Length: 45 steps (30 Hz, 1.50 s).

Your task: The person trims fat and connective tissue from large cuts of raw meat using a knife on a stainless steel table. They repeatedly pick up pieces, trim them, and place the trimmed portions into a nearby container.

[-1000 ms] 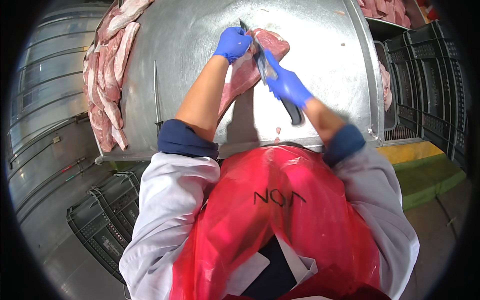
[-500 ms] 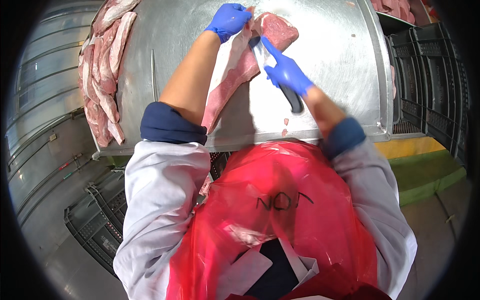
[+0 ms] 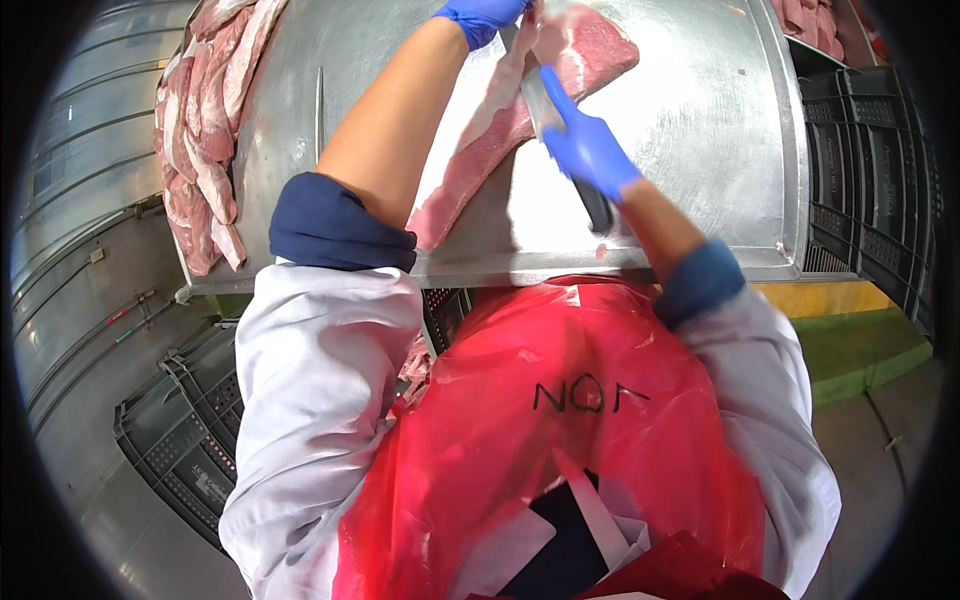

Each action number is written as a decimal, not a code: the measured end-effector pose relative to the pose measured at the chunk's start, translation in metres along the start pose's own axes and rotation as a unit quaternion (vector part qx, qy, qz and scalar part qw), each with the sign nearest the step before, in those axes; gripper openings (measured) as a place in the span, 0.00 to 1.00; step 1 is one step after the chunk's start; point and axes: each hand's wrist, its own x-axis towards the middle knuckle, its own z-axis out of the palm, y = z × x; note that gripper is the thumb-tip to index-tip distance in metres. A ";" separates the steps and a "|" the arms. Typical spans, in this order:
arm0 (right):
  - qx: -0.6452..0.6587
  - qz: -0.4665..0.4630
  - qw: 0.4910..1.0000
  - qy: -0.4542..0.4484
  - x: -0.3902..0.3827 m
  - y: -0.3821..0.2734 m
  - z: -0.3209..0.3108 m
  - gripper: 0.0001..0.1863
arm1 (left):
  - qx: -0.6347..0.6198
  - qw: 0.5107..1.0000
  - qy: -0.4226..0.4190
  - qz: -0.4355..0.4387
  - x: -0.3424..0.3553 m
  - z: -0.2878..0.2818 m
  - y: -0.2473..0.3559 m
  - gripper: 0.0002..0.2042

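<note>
I see the left hand [image 3: 482,14] in a blue glove at the far end of the slab of meat [image 3: 520,120], closed on the meat's upper edge; it appears to pull the cut taut so the blade has a firm surface. The right hand [image 3: 588,150], also gloved, is clenched around the dark handle of a knife [image 3: 560,140], with the blade running away from me into the meat just beside the left hand. The slab lies on the steel worktop [image 3: 700,150], directly between the two hands and trailing back toward my left forearm. Well to the left of the left hand, a pile of meat strips [image 3: 205,140] sits at the worktop's edge, kept apart from the cutting area. Dark crates [image 3: 870,170] stand to the right of the right hand.
</note>
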 end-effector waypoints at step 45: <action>-0.116 -0.080 0.990 -0.006 -0.064 0.021 0.143 0.41 | -0.458 0.859 -0.090 0.209 -0.153 -0.113 0.070 0.08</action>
